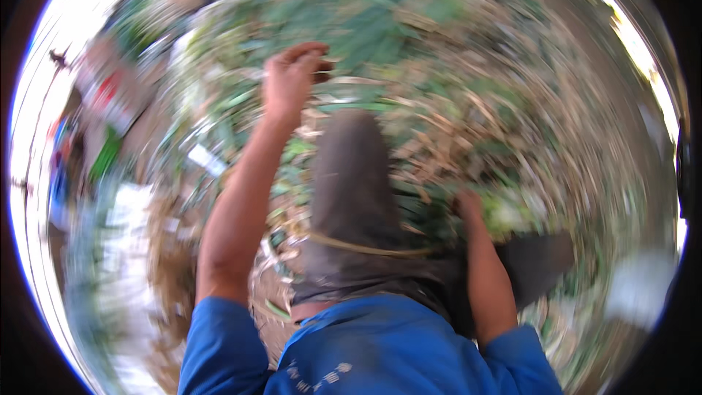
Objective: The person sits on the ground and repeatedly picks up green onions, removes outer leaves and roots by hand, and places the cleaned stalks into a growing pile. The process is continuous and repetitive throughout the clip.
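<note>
My left hand [299, 68] is raised in front of my knee, its fingers curled above the plant litter. Blur hides whether anything thin lies between those fingers. Low on the right, my right hand [469, 206] reaches down beside my thigh, close to dark green leaves [428, 208] and a pale green clump [507, 211]. Its fingertips are too blurred to read. Green leaves [356, 38] spread ahead of me, mixed with dry tan stalks and husks [449, 131]. A thin yellowish strip [367, 248] lies across my dark trousers.
On the left stands a whitish sack [109, 88] with red print, with a bright green object [104, 156] near it. A small white piece [205, 159] lies beside my left forearm. Whitish material [131, 241] lies at lower left. A pale blurred object [639, 288] sits at far right.
</note>
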`<state>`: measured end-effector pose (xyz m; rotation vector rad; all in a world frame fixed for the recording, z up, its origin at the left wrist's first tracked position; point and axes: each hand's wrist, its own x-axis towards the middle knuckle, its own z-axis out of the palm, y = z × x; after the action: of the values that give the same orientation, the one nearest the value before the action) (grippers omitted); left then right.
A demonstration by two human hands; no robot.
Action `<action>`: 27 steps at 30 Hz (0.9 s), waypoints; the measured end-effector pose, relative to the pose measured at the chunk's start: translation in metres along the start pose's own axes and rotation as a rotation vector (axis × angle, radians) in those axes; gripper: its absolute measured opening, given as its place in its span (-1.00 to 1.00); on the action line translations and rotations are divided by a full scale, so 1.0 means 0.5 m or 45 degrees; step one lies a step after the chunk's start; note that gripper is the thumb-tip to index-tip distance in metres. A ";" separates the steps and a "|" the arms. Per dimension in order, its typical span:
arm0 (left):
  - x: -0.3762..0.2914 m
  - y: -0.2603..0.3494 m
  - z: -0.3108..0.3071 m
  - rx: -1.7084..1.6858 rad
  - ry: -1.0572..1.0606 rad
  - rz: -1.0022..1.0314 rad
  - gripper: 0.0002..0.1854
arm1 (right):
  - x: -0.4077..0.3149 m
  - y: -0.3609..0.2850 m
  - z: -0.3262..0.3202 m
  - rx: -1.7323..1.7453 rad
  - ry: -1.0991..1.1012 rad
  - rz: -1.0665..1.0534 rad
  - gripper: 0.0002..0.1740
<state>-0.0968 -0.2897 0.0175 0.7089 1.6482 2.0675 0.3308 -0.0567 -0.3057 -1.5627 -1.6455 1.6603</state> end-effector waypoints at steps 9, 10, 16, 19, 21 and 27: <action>0.019 -0.330 0.579 0.558 -0.934 -0.470 -0.62 | 0.032 0.021 -0.164 0.107 1.187 0.322 -0.70; 0.010 -0.361 0.599 0.648 -1.036 -0.391 -0.61 | 0.050 0.056 -0.210 0.149 1.312 0.432 -0.75; -0.012 -0.385 0.686 0.599 -1.198 -0.414 -0.56 | 0.129 0.183 -0.320 -0.039 1.063 0.643 -0.60; -0.006 -0.389 0.693 0.605 -1.164 -0.449 -0.55 | 0.170 0.102 -0.276 -0.375 0.928 0.927 -0.46; -0.002 -0.390 0.692 0.609 -1.152 -0.460 -0.55 | 0.175 0.026 -0.266 -0.290 1.002 1.087 -0.25; 0.005 -0.437 0.705 0.697 -1.236 -0.387 -0.59 | 0.217 0.073 -0.283 -0.067 1.056 1.184 -0.08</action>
<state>0.1165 0.0321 -0.1332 1.2675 1.5373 0.7857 0.4267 0.0922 -0.3477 -2.7548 -0.5369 0.9429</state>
